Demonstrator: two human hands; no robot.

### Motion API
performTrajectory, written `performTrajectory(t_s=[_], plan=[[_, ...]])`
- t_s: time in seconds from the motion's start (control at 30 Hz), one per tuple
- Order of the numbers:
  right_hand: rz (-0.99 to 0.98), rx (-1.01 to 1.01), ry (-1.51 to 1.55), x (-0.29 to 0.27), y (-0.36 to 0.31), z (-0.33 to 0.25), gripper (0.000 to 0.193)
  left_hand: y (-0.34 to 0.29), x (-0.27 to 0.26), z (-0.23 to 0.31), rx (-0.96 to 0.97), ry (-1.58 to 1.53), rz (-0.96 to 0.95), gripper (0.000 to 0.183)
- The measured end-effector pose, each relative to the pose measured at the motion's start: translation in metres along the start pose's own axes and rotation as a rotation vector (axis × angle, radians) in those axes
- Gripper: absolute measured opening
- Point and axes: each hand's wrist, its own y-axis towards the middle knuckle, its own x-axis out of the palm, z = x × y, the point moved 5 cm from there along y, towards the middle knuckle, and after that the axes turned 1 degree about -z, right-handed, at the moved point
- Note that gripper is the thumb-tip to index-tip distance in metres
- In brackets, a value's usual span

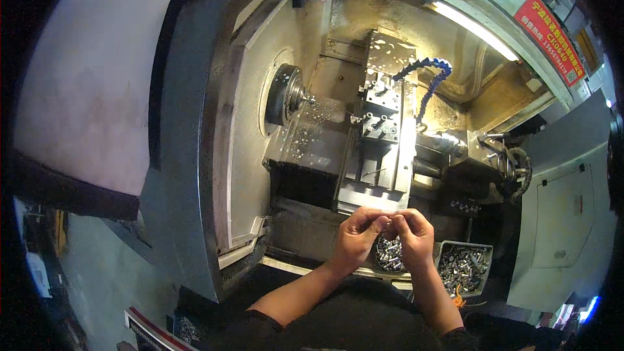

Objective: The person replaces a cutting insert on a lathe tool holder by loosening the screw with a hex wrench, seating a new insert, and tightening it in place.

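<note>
My left hand (357,237) and my right hand (415,235) meet in front of the lathe's open work area. Both have thumb and fingers pinched together, tip against tip. Whatever lies between the fingertips is too small and too covered to name. Under the hands, a heap of small shiny metal parts (390,257) shows between my wrists. Beyond my fingers is the near end of the machine's cross slide (370,203), which carries tool holders (381,127).
A lathe chuck (284,96) sticks out from the left wall. A blue segmented hose (426,64) arches over the slide. Right of my right forearm stands a pale tray (467,244) full of metal parts, an orange scrap (459,301) beside it. A lamp (474,29) glows above.
</note>
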Motion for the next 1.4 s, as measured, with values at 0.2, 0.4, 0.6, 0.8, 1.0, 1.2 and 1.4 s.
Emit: performTrajectory(t_s=[0.2,0.4,0.6,0.8,1.0,1.2,1.4], plan=[[0.026,-0.061,-0.140,-0.001,0.017,0.005,0.022,0.035,-0.021,0.008,0.116,0.100,0.198,0.017],[-0.002,0.089,-0.221,-0.022,0.019,0.018,0.024,0.140,-0.100,0.000,0.087,-0.017,0.484,0.021],[-0.058,0.078,-0.457,-0.031,0.024,0.026,0.020,0.207,-0.140,-0.040,0.120,0.144,0.398,0.021],[-0.027,0.081,-0.520,-0.047,0.032,0.029,0.021,0.224,-0.142,-0.049,0.058,0.216,0.396,0.021],[-0.067,0.071,-0.570,-0.046,0.035,0.031,0.021,0.229,-0.144,-0.041,0.145,0.212,0.348,0.021],[-0.137,0.015,-0.697,-0.038,0.032,0.023,0.019,0.228,-0.149,-0.043,0.103,0.237,0.343,0.019],[-0.116,0.010,-0.680,-0.046,0.027,0.031,0.019,0.234,-0.145,-0.038,0.080,0.183,0.350,0.019]])
